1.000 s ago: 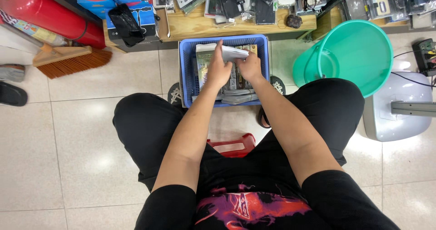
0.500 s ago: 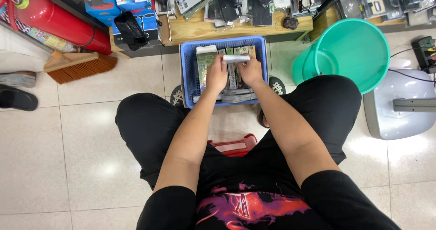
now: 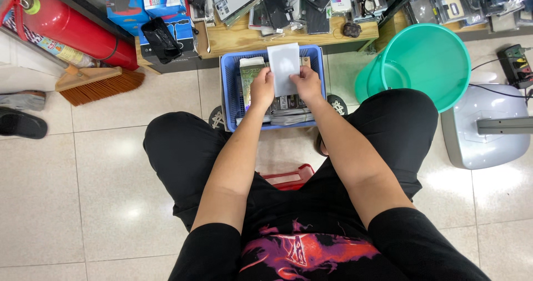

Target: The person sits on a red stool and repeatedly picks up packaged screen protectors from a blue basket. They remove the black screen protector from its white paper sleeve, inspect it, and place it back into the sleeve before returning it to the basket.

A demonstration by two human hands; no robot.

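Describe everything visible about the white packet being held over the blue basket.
The white packet is a flat, upright rectangle, plain and pale with a faint glossy sheen, apparently plastic or card. The left hand grips its lower left edge and the right hand its lower right edge. It is raised above the blue basket, which holds more flat packets standing in rows. Its contents cannot be made out.

white packet (image 3: 283,67), blue basket (image 3: 229,86), teal bucket (image 3: 438,59)
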